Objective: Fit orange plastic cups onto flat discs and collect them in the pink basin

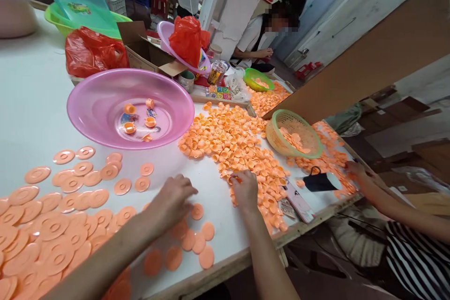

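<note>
My left hand (175,200) hovers over the white table with its fingers loosely bent and apart, and nothing shows in it. Just right of it and below lie flat orange plastic discs (198,243). My right hand (245,188) reaches the near-left edge of a heap of small orange plastic cups (232,136); its fingertips are pinched around one cup (236,178), partly hidden. A large pile of orange discs with raised rings (52,225) spreads on the left, partly behind my left forearm. A pink basin (87,98) beyond my left hand holds several assembled orange pieces.
A green mesh basket (314,143) with discs, a phone (298,200) and a dark mug (318,182) are on the right. A co-worker's hand (356,171) touches orange pieces there. Behind stand a cardboard box (147,58) and red bags (94,51). Another person sits farther back.
</note>
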A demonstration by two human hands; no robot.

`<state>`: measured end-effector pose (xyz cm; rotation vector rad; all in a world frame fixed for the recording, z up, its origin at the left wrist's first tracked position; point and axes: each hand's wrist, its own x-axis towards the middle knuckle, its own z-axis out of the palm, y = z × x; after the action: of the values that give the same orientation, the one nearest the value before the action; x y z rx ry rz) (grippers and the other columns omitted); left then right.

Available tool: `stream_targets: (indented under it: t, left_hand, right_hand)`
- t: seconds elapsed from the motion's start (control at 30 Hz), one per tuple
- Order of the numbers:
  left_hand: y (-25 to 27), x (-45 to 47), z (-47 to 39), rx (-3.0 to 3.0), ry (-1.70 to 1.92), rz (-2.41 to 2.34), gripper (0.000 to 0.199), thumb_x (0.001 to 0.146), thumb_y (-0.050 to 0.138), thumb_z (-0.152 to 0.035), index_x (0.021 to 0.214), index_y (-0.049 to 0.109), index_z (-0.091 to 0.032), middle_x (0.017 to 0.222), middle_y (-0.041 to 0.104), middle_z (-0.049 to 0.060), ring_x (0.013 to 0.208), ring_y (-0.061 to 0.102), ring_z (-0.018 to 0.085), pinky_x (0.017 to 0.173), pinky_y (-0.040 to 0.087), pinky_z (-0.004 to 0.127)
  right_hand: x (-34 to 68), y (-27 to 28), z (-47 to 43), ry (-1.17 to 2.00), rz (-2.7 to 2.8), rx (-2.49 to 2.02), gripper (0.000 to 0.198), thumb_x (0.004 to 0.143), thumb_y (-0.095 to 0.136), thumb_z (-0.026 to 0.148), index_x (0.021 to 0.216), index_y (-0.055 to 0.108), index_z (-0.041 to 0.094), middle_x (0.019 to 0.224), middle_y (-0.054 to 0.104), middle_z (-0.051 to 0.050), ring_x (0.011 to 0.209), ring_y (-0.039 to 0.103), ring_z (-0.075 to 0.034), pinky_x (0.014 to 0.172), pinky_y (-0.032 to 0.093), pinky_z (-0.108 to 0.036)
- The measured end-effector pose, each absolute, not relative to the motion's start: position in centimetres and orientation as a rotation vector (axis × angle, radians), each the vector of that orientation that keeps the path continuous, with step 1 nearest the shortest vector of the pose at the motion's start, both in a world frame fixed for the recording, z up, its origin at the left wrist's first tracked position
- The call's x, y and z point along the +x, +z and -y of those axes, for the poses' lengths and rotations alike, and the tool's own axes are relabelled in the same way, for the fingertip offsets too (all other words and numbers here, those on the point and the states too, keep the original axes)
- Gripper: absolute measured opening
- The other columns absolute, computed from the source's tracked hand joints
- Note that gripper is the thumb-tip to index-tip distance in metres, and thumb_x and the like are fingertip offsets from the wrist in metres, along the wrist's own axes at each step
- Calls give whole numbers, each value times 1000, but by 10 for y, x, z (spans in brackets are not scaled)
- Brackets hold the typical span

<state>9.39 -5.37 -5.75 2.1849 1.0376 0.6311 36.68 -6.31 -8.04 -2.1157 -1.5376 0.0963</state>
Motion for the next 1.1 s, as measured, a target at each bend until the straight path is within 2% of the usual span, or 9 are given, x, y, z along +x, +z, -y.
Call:
stream_targets:
  t: [0.1, 0.2, 0.33, 0.5, 0.57, 0.67, 0.8, 0.97, 1.1]
  left_hand:
    - [-89, 123, 79, 2277, 387, -996, 17, 67, 61, -3, 68, 62, -19, 81, 64, 3, 83, 53, 20, 70, 31, 35]
    - [-99, 129, 76, 2270, 399, -1038, 13, 71, 62, -6, 67, 61, -19, 82, 63, 3, 85, 52, 20, 71, 28, 35]
    - [-103, 126, 67, 2208, 435, -1022, 10, 79, 66, -17, 69, 65, -20, 83, 64, 4, 86, 53, 19, 74, 28, 35]
    - [-103, 124, 68, 2153, 411, -1048, 10, 81, 67, -23, 72, 67, -20, 82, 65, 4, 85, 53, 20, 75, 30, 34]
    - [-97, 124, 67, 2084, 384, -1060, 4, 80, 65, -21, 80, 69, -21, 80, 65, 4, 85, 54, 21, 74, 33, 33]
    - [-87, 130, 66, 1834, 371, -1125, 21, 76, 61, -17, 94, 70, -21, 78, 67, 2, 79, 58, 19, 69, 37, 29]
    - [-85, 143, 69, 1595, 331, -1301, 17, 74, 54, -15, 84, 67, -18, 66, 63, 0, 62, 55, 14, 57, 34, 24]
    - [-97, 146, 81, 1633, 405, -1306, 12, 81, 47, -17, 73, 55, -19, 62, 56, -3, 60, 48, 12, 56, 30, 23]
    - [-104, 147, 91, 1697, 490, -1258, 12, 83, 45, -16, 75, 54, -19, 64, 59, -2, 60, 49, 12, 57, 31, 23]
  right_hand:
    - [348, -67, 82, 402, 1441, -1966, 14, 75, 60, 24, 74, 73, 21, 78, 68, -5, 79, 61, -22, 75, 47, -32]
    - [322, -68, 102, 860, 1331, -1897, 9, 73, 62, 24, 70, 69, 20, 62, 65, 1, 58, 57, -16, 58, 45, -26]
    - [294, -83, 114, 1090, 1235, -1899, 9, 71, 60, 22, 62, 60, 19, 49, 54, 5, 46, 48, -12, 47, 35, -22]
    - [283, -88, 111, 1042, 1321, -1906, 14, 70, 58, 20, 58, 52, 20, 49, 49, 6, 48, 43, -11, 46, 32, -21]
    - [283, -86, 111, 1036, 1360, -1904, 13, 70, 57, 20, 58, 52, 20, 50, 49, 5, 50, 43, -11, 48, 32, -21]
    - [284, -83, 111, 1019, 1406, -1905, 12, 72, 54, 19, 60, 51, 20, 53, 51, 5, 52, 46, -11, 50, 34, -21]
    - [283, -83, 112, 992, 1446, -1927, 13, 73, 52, 17, 61, 49, 20, 54, 52, 4, 53, 49, -12, 51, 34, -21]
    - [272, -90, 120, 864, 1493, -1936, 20, 83, 51, 21, 63, 47, 21, 60, 57, 2, 56, 51, -13, 55, 36, -23]
    - [272, -89, 121, 818, 1521, -1926, 21, 85, 49, 20, 64, 51, 21, 60, 58, 1, 56, 52, -14, 56, 38, -23]
